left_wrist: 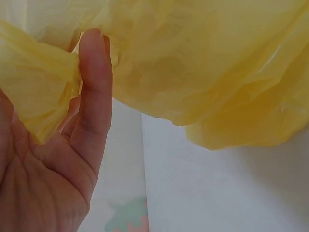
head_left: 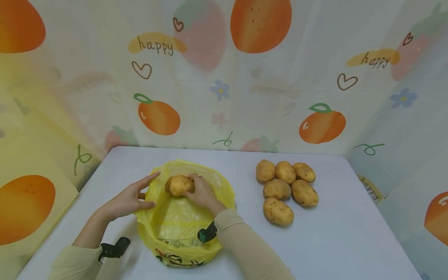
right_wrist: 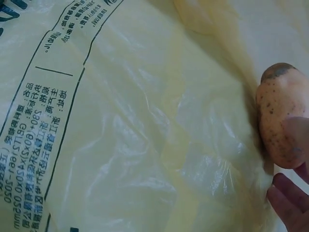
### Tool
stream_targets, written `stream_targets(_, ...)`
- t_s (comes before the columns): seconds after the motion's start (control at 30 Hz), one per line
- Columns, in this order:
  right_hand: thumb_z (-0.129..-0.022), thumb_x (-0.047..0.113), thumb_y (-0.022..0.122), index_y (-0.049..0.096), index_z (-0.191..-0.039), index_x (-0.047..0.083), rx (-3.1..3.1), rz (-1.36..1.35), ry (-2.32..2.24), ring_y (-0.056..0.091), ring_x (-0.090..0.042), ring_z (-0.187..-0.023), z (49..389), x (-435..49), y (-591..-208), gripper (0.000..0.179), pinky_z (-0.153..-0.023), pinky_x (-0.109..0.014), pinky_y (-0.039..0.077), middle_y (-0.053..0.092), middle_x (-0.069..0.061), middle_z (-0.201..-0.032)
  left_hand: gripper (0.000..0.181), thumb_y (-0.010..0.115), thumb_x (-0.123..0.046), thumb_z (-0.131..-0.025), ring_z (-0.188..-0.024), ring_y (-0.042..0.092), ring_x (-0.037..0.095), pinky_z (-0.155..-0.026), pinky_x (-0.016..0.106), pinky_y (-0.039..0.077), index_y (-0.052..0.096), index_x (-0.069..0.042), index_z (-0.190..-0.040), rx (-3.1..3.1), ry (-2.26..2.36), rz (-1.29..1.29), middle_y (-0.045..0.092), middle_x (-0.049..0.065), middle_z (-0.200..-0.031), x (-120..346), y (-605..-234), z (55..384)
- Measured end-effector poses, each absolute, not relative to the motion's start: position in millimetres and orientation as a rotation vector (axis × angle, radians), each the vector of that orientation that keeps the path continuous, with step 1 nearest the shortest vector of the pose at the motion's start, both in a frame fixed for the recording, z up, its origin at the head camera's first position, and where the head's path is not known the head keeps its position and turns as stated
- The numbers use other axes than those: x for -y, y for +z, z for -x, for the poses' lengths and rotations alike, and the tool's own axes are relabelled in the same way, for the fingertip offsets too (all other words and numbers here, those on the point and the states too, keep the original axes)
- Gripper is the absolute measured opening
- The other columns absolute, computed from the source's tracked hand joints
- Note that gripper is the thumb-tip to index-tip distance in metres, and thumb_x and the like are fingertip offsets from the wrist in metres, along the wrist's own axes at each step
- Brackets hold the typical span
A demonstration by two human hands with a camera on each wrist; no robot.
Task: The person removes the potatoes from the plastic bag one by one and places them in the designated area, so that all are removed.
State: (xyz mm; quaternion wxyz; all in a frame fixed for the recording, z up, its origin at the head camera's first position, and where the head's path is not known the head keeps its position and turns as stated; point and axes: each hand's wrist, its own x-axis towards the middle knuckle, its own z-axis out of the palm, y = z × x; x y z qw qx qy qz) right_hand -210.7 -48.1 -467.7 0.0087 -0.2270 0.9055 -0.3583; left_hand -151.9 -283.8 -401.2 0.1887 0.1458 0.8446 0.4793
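A yellow plastic bag lies on the table with its mouth spread wide. My left hand holds the left rim of the bag; in the left wrist view, a crumpled fold of the bag sits between the thumb side and the fingers of that hand. Inside the bag mouth, my right hand grips a brown potato by its right end. The right wrist view has this potato at its right edge, with fingertips below it.
Several potatoes are grouped on the white table to the right of the bag. Behind the table hangs a printed curtain with fruit and hearts. A black wrist camera sits on the left wrist.
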Motion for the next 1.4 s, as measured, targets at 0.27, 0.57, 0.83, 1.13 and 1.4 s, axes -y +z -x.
stream_targets(0.27, -0.084, 0.021, 0.067, 0.048, -0.124, 0.010, -2.836, 0.735, -1.086, 0.055, -0.020, -0.103, 210.3, 45.2, -470.2, 0.046, -0.086, -0.029, 0.046, 0.056, -0.009, -0.116, 0.084, 0.068, -0.018, -0.083, -0.108, 0.055, 0.039, -0.071, 0.031, 0.052, 0.016, -0.026, -0.148, -2.395, 1.345, -0.421, 0.009, 0.015, -0.153, 284.6, -402.0, 151.7)
stream_targets(0.57, -0.083, 0.021, 0.067, 0.049, -0.122, 0.012, -2.776, 0.847, -1.022, 0.054, -0.014, -0.093, 210.7, 38.8, -467.7, 0.045, -0.076, -0.022, 0.044, 0.058, -0.006, -0.112, 0.084, 0.067, -0.016, -0.084, -0.108, 0.055, 0.040, -0.070, 0.031, 0.053, 0.014, -0.026, -0.149, -2.384, 1.361, -0.435, 0.008, 0.015, -0.153, 288.3, -403.4, 150.7)
stream_targets(0.83, -0.083, 0.019, 0.067, 0.048, -0.125, 0.011, -2.747, 0.855, -1.005, 0.054, -0.017, -0.098, 208.5, 36.5, -464.3, 0.047, -0.080, -0.024, 0.045, 0.056, -0.008, -0.116, 0.084, 0.067, -0.015, -0.084, -0.108, 0.055, 0.040, -0.070, 0.033, 0.053, 0.014, -0.026, -0.149, -2.360, 1.379, -0.419, 0.009, 0.016, -0.152, 287.9, -403.2, 149.7)
stream_targets(1.13, -0.082, 0.029, 0.069, 0.043, -0.135, 0.009, -2.778, 0.915, -0.966, 0.050, -0.021, -0.115, 209.0, 41.3, -466.3, 0.062, -0.095, -0.029, 0.041, 0.053, -0.009, -0.126, 0.085, 0.069, -0.019, -0.083, -0.107, 0.055, 0.041, -0.069, 0.032, 0.053, 0.015, -0.026, -0.149, -2.372, 1.368, -0.420, 0.009, 0.016, -0.152, 287.7, -402.5, 149.5)
stream_targets(1.4, -0.085, 0.032, 0.064, 0.038, -0.140, 0.012, -2.744, 0.850, -0.955, 0.048, -0.023, -0.120, 206.0, 47.2, -464.7, 0.064, -0.095, -0.035, 0.043, 0.049, -0.009, -0.133, 0.084, 0.067, -0.017, -0.084, -0.108, 0.054, 0.043, -0.069, 0.033, 0.054, 0.014, -0.024, -0.149, -2.359, 1.383, -0.429, 0.009, 0.017, -0.152, 287.2, -401.3, 149.1)
